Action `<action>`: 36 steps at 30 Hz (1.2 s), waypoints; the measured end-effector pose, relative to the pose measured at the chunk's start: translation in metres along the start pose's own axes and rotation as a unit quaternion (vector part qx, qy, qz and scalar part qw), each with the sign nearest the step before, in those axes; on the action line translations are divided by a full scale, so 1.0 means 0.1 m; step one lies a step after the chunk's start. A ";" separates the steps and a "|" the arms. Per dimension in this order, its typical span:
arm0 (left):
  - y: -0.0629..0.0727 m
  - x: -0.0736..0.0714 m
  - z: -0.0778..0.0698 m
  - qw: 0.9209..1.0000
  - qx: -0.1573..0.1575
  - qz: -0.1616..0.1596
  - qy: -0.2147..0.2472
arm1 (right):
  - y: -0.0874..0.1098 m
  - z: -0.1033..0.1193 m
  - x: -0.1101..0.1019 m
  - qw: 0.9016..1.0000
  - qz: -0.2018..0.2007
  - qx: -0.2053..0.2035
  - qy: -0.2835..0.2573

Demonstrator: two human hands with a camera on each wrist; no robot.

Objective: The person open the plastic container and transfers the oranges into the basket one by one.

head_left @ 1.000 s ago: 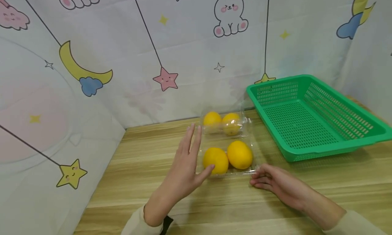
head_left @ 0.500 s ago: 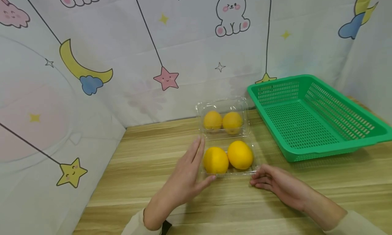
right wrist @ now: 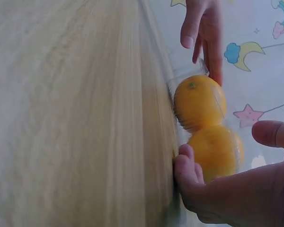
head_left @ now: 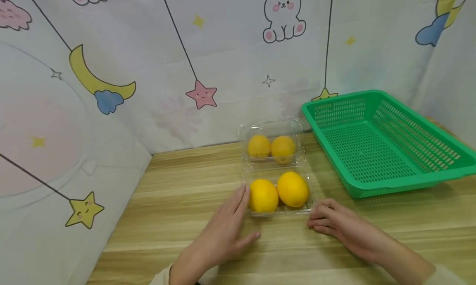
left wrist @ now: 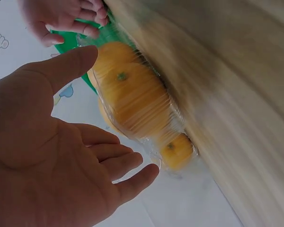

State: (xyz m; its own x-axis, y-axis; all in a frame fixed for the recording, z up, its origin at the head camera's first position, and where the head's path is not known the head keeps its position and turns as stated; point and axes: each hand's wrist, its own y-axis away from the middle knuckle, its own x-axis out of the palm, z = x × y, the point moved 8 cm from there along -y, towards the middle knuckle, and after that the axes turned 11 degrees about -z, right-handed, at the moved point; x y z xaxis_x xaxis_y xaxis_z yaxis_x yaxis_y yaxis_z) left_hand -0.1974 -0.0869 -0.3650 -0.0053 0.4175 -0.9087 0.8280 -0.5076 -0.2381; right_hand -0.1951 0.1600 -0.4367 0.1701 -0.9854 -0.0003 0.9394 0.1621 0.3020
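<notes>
A clear plastic clamshell box [head_left: 311, 194] lies unfolded on the table. Two oranges [head_left: 263, 196] sit side by side in its front half. Through the clear back half show two more oranges [head_left: 283, 148]; whether they lie inside it or behind it I cannot tell. My left hand [head_left: 223, 231] is at the box's left side, fingers straight, thumb spread, holding nothing. By the front right corner my right hand [head_left: 346, 229] rests on the table, fingers loosely bent, thumb apart from them in the right wrist view. Contact between its fingertips and the box is unclear.
A green plastic basket [head_left: 353, 184] with slotted walls stands to the right of the box. Behind the wood-grain table [head_left: 178, 186] hangs a white cloth [head_left: 230, 62] printed with stars, moons and a rabbit. The cloth also runs along the left side.
My left hand has drawn back toward me, away from the box's back half. That clear half, low over the rear oranges at first, now stands higher. My right hand has hardly moved.
</notes>
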 end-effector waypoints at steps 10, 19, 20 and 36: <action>0.19 0.07 -0.04 0.999 0.005 0.029 -0.022 | 0.20 0.34 0.01 0.984 -0.036 -0.045 0.167; 0.30 0.08 -0.12 0.999 0.022 0.036 -0.026 | 0.30 0.82 0.41 0.880 -0.111 -0.311 0.343; 0.30 0.08 -0.13 0.999 0.024 0.036 -0.028 | 0.30 0.84 0.46 0.869 -0.114 -0.325 0.356; 0.34 0.13 -0.15 0.998 0.022 0.057 -0.033 | -0.11 1.10 0.96 0.796 -0.078 -0.419 0.430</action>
State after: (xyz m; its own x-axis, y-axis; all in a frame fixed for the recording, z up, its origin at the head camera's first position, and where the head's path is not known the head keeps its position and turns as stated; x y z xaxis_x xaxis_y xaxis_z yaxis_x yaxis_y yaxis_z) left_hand -0.1612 -0.0877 -0.3799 0.0497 0.3052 -0.9510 0.7996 -0.5827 -0.1452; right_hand -0.2220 0.0585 -0.3356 -0.1668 -0.6550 -0.7370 0.7761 0.3738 -0.5079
